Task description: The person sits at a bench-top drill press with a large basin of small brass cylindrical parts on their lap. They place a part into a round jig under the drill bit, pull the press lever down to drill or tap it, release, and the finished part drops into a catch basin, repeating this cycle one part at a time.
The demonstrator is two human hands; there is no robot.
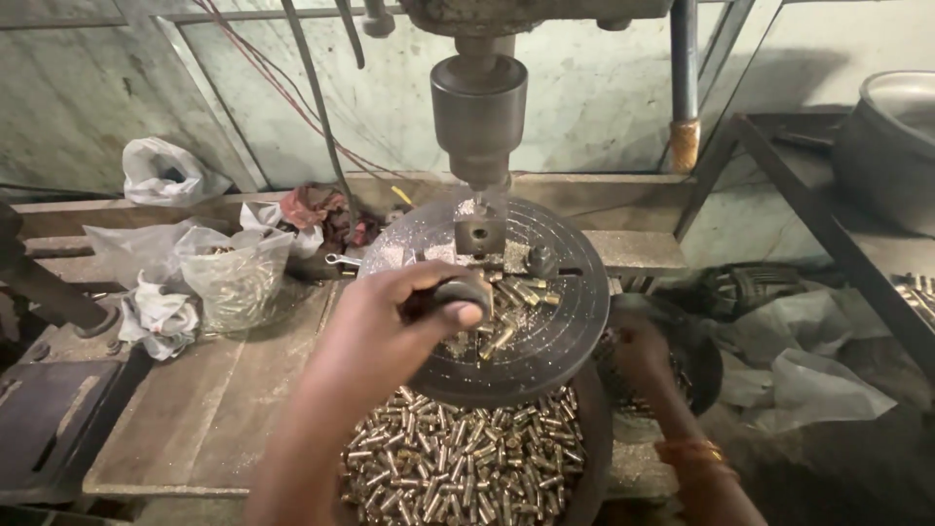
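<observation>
Left hand (390, 326) fingers clenched on dark knob (458, 292) — axis unclear; right hand (638, 351) fingers' state indiscernible.

Your left hand (390, 321) grips a black knob (458, 292) over the dark grey round table (565, 331), which is dusted with pale metal shavings. Below it lies a heap of brass-yellow, shiny small parts (458, 468). Your right wrist wears an orange-gold bangle (690, 450). The plastic bags (234, 273) at left are cloudy white.

Crumpled plastic bags (185, 263) and a metal pot (891, 136) flank the bench.
</observation>
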